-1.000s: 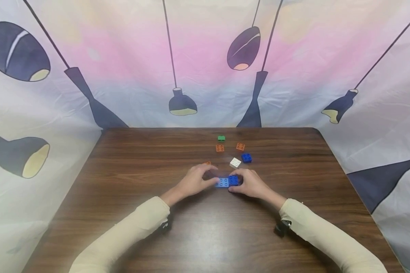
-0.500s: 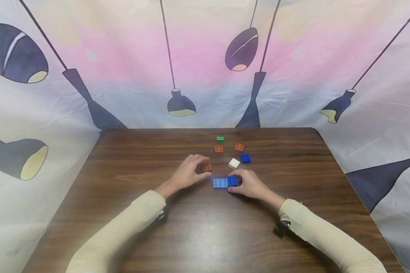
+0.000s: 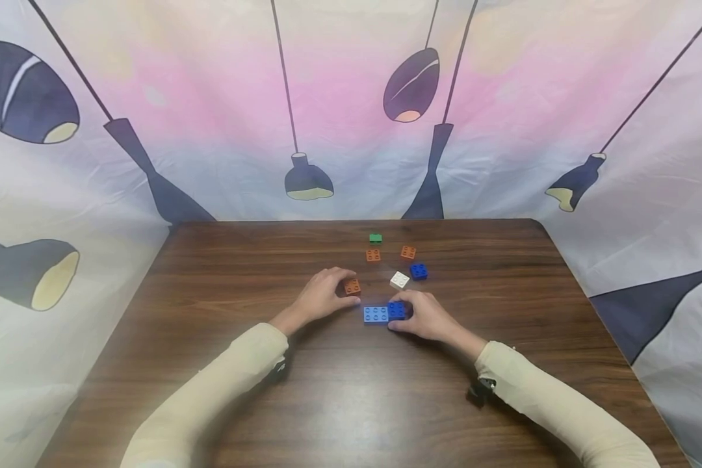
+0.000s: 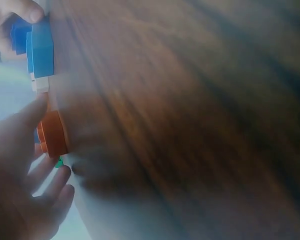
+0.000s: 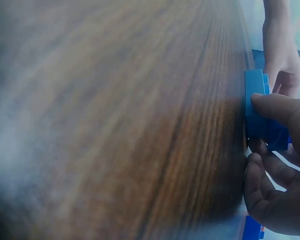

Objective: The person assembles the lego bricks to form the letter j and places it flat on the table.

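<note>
Right hand (image 3: 429,316) grips dark blue brick (image 3: 394,311), set on three-o'clock end of light blue brick (image 3: 376,314). Left hand (image 3: 320,296) arches about orange brick (image 3: 353,286), ten o'clock of the pair; grasp cannot be determined. White brick (image 3: 400,280): twelve o'clock.

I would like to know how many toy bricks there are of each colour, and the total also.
Orange bricks: 3
Dark blue bricks: 2
Light blue brick: 1
White brick: 1
Green brick: 1
Total: 8
</note>
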`<state>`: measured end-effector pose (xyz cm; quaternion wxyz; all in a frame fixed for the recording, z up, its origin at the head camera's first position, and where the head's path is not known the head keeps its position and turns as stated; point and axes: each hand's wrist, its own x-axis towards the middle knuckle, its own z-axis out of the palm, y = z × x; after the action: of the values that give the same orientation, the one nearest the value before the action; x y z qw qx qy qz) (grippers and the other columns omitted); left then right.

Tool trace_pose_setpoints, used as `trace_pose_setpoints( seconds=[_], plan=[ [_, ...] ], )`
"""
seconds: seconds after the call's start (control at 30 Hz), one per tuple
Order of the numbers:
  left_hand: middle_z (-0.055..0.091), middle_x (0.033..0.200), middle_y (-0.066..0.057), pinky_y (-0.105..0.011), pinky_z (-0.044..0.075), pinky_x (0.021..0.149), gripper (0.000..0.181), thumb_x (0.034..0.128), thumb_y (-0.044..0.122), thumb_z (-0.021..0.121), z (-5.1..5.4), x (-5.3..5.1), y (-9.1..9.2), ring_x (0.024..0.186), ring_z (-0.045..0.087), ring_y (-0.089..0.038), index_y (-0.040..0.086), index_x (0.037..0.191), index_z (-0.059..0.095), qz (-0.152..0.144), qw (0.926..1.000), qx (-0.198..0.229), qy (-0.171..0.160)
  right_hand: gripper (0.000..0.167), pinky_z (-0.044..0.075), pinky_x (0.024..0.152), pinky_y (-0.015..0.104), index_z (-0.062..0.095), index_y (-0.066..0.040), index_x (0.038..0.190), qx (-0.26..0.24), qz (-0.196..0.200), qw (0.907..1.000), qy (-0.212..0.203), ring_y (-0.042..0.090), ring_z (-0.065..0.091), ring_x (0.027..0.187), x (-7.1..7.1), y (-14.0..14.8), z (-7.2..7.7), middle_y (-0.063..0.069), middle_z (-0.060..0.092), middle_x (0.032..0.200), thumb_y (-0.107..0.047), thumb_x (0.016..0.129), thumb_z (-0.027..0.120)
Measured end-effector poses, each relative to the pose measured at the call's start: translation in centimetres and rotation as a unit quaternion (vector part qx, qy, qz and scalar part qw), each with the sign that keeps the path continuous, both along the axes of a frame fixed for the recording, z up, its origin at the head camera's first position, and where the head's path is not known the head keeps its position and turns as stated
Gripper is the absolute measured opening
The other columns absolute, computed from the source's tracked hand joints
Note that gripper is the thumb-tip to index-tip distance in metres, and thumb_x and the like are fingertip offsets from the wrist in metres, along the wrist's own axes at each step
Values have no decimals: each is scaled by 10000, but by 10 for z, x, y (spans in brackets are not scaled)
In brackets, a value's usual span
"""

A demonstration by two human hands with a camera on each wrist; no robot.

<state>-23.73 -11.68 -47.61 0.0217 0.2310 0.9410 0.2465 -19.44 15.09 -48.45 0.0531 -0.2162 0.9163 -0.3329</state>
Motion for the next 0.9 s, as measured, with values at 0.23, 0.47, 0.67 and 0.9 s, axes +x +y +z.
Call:
trace_pose_setpoints(
  seconds=[0.23,0.47,0.67,0.9],
  plan=[
    [633,1372,-119,-514,402,1111,640,872,430,804,-1,0,2,1285,554,-326,84,1376,612,109,9999,-50,9,414,536,826,370,716,-100,1159,-5,-25,10000,-21,174,648,980,0,-1,-1,41,722,1128,-231,804,886],
    [676,1297,-126,-493,457,1044,581,872,394,812,-4,-3,3,1195,598,-320,61,1322,657,34,9995,-151,277,426,539,847,379,716,-87,1173,12,-34,10000,-33,190,655,1013,0,-1,0,54,724,1151,-231,808,884],
    [694,1250,-103,-476,473,1016,502,890,355,803,-5,-3,2,1151,607,-295,70,1287,688,34,9994,-188,300,429,542,856,383,718,-83,1170,22,-38,10000,10,191,660,1015,0,-1,-2,53,727,1144,-233,805,886],
    [718,1240,-88,-446,499,964,478,897,337,799,-3,-4,-1,1088,624,-267,85,1290,698,-21,9994,-173,311,431,542,879,402,718,-83,1171,62,-62,10000,6,206,662,1038,0,-1,-2,57,727,1151,-235,804,886]
  ],
)
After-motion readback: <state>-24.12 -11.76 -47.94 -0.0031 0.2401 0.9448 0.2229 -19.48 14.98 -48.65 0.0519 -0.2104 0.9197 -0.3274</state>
